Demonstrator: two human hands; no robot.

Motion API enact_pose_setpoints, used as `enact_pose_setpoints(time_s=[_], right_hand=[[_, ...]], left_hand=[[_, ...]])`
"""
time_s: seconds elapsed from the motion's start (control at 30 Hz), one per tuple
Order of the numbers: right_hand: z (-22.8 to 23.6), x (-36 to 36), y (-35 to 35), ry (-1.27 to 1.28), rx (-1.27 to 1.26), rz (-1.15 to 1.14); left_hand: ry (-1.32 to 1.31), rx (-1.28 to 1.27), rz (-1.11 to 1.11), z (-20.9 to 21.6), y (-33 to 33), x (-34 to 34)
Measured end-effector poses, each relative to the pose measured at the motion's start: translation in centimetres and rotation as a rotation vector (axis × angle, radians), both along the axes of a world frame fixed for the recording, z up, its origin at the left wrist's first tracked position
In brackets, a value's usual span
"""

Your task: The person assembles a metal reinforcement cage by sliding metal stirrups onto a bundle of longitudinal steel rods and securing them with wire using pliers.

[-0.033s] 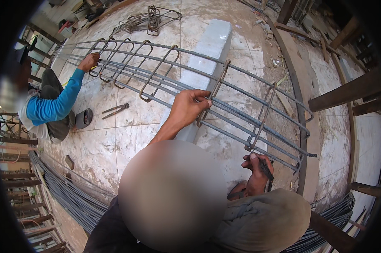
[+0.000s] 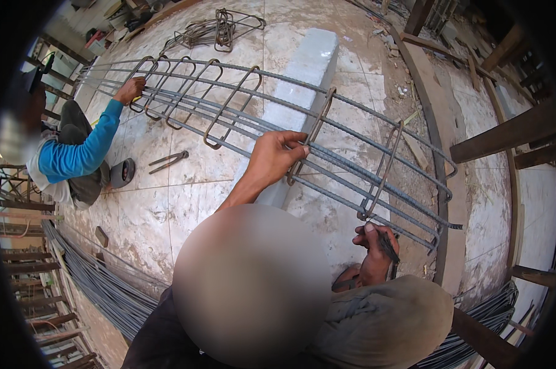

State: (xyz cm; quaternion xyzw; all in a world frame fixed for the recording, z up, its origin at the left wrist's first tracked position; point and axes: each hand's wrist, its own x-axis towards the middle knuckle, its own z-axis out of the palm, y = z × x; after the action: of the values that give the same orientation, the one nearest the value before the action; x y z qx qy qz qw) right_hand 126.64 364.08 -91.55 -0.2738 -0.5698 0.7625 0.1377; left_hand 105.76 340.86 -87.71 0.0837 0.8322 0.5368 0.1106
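A long rebar cage [image 2: 352,161] of several ribbed steel bars runs from the far left to the near right, with bent steel stirrups around the bars. My left hand [image 2: 273,161] pinches a stirrup [image 2: 320,123] between thumb and fingers, over the white block. Below another stirrup [image 2: 385,175], close to the cage's near-right end, my right hand [image 2: 371,255] is closed around a dark, slender object [image 2: 389,247] whose exact kind I cannot make out. Its thumb and fingertip come close to that stirrup's lower corner.
A co-worker in a blue sleeve [image 2: 87,154] crouches at the left, one hand [image 2: 130,91] on the cage. A white block [image 2: 309,61] lies under the bars. Pincers [image 2: 169,161] lie on the tiles. Loose stirrups [image 2: 219,29] are piled behind; steel rods [image 2: 99,277] lie near left, timbers [image 2: 505,132] right.
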Motion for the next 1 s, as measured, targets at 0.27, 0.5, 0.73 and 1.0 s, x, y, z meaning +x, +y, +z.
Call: enact_pose_setpoints(time_s=[0.27, 0.5, 0.73, 1.0], right_hand=[[-0.1, 0.0, -0.1, 0.004, -0.008, -0.002], [-0.2, 0.2, -0.1, -0.012, 0.034, 0.023], [0.4, 0.0, -0.2, -0.013, 0.023, -0.004], [0.6, -0.3, -0.7, -0.008, -0.03, -0.028]], left_hand=[[0.005, -0.012, 0.01, 0.1, -0.1, 0.2], [0.25, -0.004, 0.329, 0.7, -4.1, 4.7], [0.249, -0.005, 0.363, 0.8, -5.7, 7.0], [0.348, 0.062, 0.183, 1.7, -1.2, 6.9]])
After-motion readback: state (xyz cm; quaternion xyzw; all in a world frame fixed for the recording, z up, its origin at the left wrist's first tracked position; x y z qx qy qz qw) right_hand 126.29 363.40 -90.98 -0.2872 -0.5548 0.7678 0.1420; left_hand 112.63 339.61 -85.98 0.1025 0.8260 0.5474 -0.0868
